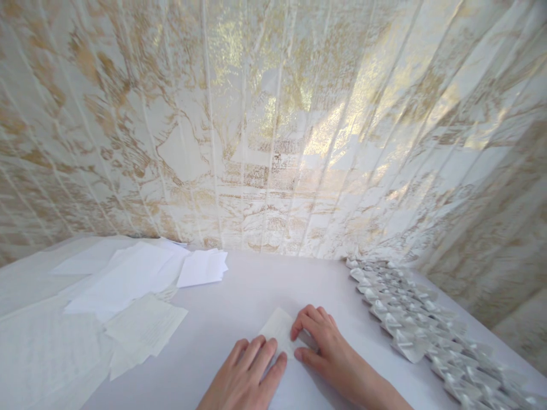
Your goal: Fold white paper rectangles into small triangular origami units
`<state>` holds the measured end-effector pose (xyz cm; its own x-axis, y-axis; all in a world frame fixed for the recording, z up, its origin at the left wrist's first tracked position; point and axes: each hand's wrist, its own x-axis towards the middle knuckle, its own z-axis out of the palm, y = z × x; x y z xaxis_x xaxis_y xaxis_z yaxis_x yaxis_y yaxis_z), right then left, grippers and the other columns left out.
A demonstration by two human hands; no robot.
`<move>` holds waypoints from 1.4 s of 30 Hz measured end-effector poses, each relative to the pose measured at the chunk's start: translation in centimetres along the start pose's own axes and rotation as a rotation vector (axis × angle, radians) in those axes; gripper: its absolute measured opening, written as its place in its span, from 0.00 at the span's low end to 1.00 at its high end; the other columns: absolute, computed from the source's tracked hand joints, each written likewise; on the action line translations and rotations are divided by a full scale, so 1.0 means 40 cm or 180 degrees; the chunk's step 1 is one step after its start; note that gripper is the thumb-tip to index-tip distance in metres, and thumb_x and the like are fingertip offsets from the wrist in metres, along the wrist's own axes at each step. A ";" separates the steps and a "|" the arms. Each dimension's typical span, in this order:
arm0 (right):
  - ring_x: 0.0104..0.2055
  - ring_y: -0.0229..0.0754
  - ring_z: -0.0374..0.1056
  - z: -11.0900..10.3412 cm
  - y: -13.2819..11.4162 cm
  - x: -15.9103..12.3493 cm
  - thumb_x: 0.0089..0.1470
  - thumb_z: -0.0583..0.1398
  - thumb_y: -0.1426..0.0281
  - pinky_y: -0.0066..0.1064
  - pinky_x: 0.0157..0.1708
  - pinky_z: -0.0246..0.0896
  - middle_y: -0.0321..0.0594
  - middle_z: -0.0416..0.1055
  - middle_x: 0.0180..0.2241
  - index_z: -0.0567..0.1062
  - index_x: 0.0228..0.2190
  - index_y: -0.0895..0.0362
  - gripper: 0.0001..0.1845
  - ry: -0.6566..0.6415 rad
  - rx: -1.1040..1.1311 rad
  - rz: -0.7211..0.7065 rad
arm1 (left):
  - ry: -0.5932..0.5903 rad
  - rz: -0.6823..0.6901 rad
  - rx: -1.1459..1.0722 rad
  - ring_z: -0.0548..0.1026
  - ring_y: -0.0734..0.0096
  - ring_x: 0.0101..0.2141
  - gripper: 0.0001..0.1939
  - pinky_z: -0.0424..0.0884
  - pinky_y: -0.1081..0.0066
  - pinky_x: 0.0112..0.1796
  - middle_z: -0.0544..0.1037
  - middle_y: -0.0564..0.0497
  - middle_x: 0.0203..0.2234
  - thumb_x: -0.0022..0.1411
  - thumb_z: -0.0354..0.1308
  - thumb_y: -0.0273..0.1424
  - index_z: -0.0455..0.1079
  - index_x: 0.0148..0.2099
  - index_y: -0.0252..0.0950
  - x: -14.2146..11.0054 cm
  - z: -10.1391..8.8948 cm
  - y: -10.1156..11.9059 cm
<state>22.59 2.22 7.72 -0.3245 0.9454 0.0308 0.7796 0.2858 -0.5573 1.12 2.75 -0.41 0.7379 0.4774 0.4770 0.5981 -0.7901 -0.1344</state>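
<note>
A small piece of off-white paper (280, 324) lies on the white table in front of me, set at an angle. My left hand (250, 370) rests palm down at its lower left, fingers stretched out, with the fingertips pressing on the paper's lower edge. At the right edge of the same paper is my right hand (327, 350), its fingers curled and the index finger and thumb closing on the corner. Both hands cover part of the paper, so its full outline is hidden.
At the left lie loose white sheets (123, 276), printed sheets (47, 347) and a small stack of cut white paper (203, 267). Rows of folded paper pieces (405, 324) run along the right side. A patterned curtain (256, 142) hangs behind the table (316, 279).
</note>
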 end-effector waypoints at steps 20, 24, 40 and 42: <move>0.47 0.54 0.63 -0.014 -0.029 -0.010 0.49 0.61 0.83 0.49 0.47 0.59 0.44 0.70 0.44 0.72 0.37 0.54 0.15 -0.0044 -0.0672 0.0140 | -0.0183 -0.0427 -0.0556 0.59 0.45 0.61 0.23 0.64 0.52 0.54 0.58 0.41 0.65 0.64 0.62 0.36 0.65 0.60 0.45 -0.013 -0.063 0.004; 0.47 0.51 0.63 0.004 -0.015 -0.002 0.49 0.57 0.88 0.46 0.47 0.59 0.42 0.69 0.45 0.72 0.39 0.54 0.21 0.0199 -0.0564 -0.0012 | -0.0210 -0.0446 -0.0846 0.65 0.51 0.55 0.22 0.66 0.58 0.52 0.61 0.43 0.63 0.64 0.61 0.38 0.65 0.58 0.44 -0.008 -0.073 -0.003; 0.39 0.45 0.66 0.069 -0.009 0.001 0.55 0.55 0.88 0.36 0.40 0.61 0.39 0.71 0.39 0.71 0.35 0.55 0.16 0.0543 -0.0371 -0.0835 | 0.0416 -0.0111 -0.1070 0.65 0.64 0.33 0.13 0.58 0.66 0.33 0.71 0.52 0.33 0.73 0.46 0.31 0.69 0.36 0.40 0.018 -0.054 -0.036; 0.41 0.46 0.66 0.070 -0.019 -0.002 0.53 0.58 0.86 0.38 0.42 0.61 0.40 0.71 0.40 0.71 0.35 0.55 0.14 0.0498 -0.0315 -0.0701 | 0.0464 -0.0068 -0.0995 0.65 0.64 0.34 0.12 0.57 0.65 0.33 0.71 0.53 0.32 0.71 0.50 0.30 0.68 0.34 0.40 0.019 -0.050 -0.037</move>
<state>20.53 1.50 5.81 -0.4113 0.8693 0.2742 0.7504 0.4937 -0.4396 0.18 3.50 1.90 0.6603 0.4530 0.5990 0.4715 -0.8708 0.1388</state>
